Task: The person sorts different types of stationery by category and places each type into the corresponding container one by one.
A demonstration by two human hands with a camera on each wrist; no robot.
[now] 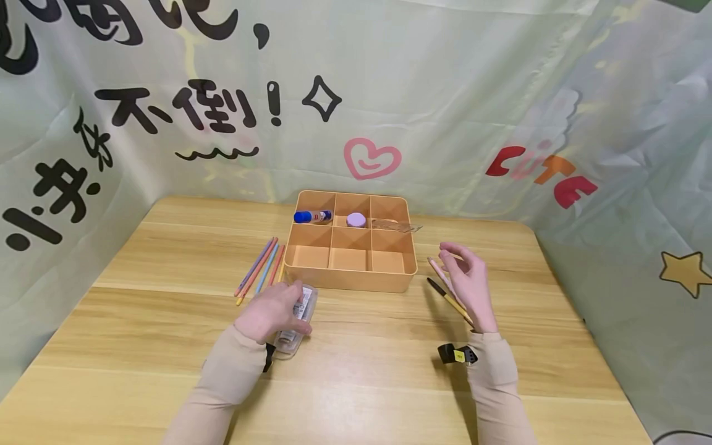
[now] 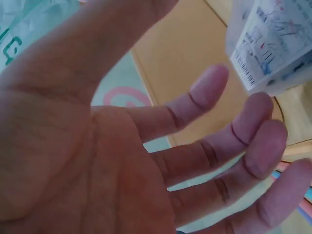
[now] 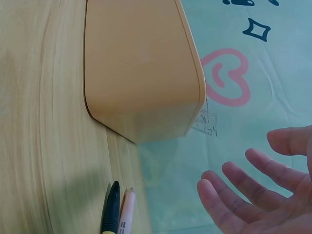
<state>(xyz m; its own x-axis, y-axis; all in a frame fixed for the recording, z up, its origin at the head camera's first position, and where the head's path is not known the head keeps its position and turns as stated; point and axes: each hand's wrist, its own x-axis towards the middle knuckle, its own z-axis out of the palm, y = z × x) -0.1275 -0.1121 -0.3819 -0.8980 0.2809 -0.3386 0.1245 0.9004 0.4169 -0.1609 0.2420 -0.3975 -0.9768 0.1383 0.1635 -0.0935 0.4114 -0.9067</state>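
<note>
My left hand (image 1: 272, 312) hovers over a clear plastic case (image 1: 305, 312) with printed labels, left of centre on the table. In the left wrist view its fingers are spread and loosely bent, fingertips close to the labelled case (image 2: 273, 46). My right hand (image 1: 467, 278) is raised above a black-and-yellow pen (image 1: 447, 299) and a pale pink pencil (image 1: 437, 271); its fingers are relaxed and hold nothing. Several coloured pencils (image 1: 267, 266) lie side by side next to my left hand.
An orange divided organizer (image 1: 347, 281) stands at the back. Its rear compartments hold a blue-capped glue stick (image 1: 311, 216), a round purple-topped item (image 1: 356, 220) and a transparent ruler (image 1: 395, 225) that juts past the right rim. Behind the table (image 1: 378, 371) hangs a printed curtain (image 1: 445, 93).
</note>
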